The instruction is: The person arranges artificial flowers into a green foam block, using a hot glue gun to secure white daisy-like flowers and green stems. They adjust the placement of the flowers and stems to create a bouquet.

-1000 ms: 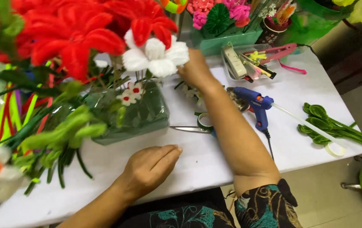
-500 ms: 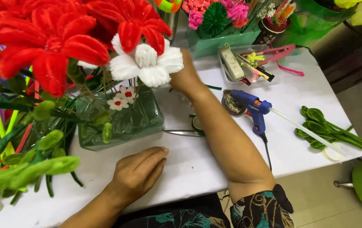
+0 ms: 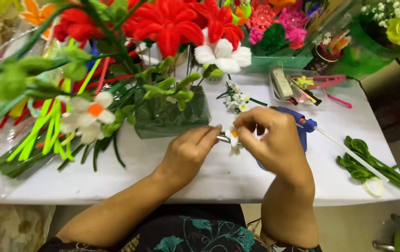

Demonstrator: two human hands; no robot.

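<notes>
My right hand pinches a small white handmade flower with an orange centre over the white table. My left hand meets it from the left, fingertips touching the flower's stem end. Both hands hover just in front of a dark green wrapped vase that holds red and white pipe-cleaner flowers. A blue glue gun lies partly hidden behind my right hand.
Green stems and a white flower lie on the table at left. A clear tray with tools and pink pliers sits at the back right. Green looped stems rest near the right edge. More bouquets stand behind.
My right hand drew back from the vase toward me, now holding a small white flower. My left hand lifted off the table and came up to the flower. The view shifted right.
</notes>
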